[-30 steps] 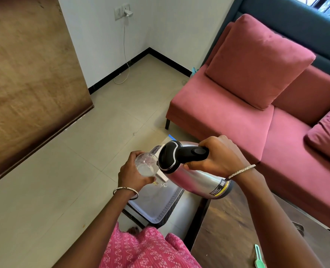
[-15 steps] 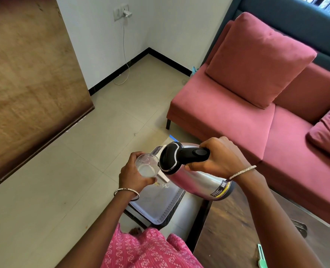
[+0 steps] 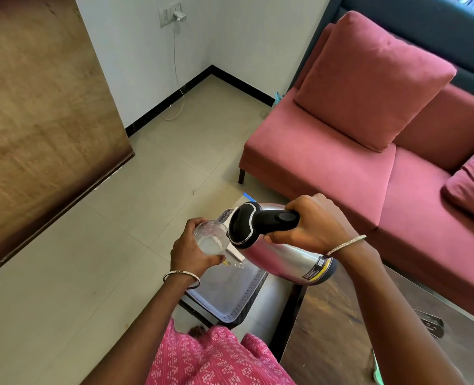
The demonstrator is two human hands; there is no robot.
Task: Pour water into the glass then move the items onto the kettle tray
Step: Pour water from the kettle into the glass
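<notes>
My right hand (image 3: 310, 223) grips the black handle of a steel kettle (image 3: 283, 257), which is tipped far over with its black lid end toward the left. Its spout meets the rim of a clear glass (image 3: 210, 236) that my left hand (image 3: 190, 251) holds from the left side. Water shows inside the glass. Both are held in the air above a grey perforated tray (image 3: 230, 298) on a low stand. The kettle hides the far part of the tray.
A dark wooden table (image 3: 327, 329) lies at lower right with a green item (image 3: 377, 370) and a metal object (image 3: 433, 325) on it. A pink sofa (image 3: 341, 162) with cushions stands behind. A brown panel (image 3: 35, 120) fills the left. Tiled floor lies between.
The kettle and glass have stayed together in nearly the same pose, and the water in the glass looks a little higher.
</notes>
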